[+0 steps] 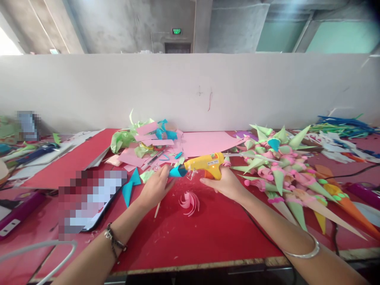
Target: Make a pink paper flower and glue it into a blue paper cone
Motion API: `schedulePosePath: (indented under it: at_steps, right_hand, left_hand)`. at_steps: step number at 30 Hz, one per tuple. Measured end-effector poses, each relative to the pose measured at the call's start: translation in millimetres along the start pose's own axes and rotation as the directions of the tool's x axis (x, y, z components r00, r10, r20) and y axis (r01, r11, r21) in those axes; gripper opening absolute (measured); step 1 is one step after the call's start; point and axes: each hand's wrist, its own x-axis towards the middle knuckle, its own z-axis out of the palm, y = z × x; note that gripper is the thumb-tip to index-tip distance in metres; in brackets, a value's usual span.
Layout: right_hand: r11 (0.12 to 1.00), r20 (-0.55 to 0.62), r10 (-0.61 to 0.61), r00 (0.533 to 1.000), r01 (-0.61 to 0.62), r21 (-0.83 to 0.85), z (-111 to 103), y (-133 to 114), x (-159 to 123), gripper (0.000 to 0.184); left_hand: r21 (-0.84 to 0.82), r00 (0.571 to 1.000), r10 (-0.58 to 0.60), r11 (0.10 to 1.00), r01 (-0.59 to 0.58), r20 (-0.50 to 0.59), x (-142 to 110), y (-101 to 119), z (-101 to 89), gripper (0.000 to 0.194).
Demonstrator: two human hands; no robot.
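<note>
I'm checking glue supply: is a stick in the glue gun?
In: a long, pale glue stick juts from the back of the yellow glue gun.

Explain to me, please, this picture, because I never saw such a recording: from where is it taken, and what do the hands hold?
No machine is here: these are a person's two bare hands. The camera is worn on the head, looking forward and down at a red table. The left hand holds a blue paper piece near the front end of a yellow glue gun, which the right hand holds. Below lies a pink paper swirl. Colourful cones are piled on the right, scraps lie farther back, and a partly blurred phone lies on the left.
</note>
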Motion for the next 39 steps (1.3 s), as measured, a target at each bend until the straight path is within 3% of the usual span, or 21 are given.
schedulePosePath:
  at_steps: [6, 20, 27, 39]
  right_hand:
    - [0.997, 0.058, 0.061, 0.997, -0.063, 0.034, 0, -2, -1, 0.02]
    - [0.999, 0.054, -0.043, 0.998, 0.043, -0.006, -4, -4, -2, 0.031]
    - [0.989, 0.028, -0.039, 0.999, 0.042, -0.139, -7, -2, -2, 0.015]
    - [0.916, -0.014, -0.088, 0.996, 0.076, -0.393, -12, 0, 1, 0.014]
  left_hand:
    - [0.042, 0.996, 0.08, 0.996, -0.078, -0.044, 1, 1, -2.1, 0.019]
    - [0.106, 0.996, 0.087, 0.991, -0.084, -0.024, 3, 3, -7.7, 0.018]
    - [0.083, 0.998, 0.068, 0.994, -0.066, -0.017, 2, 2, -7.4, 0.022]
    - [0.046, 0.998, -0.058, 0.997, 0.058, 0.0, 2, 4, -12.3, 0.033]
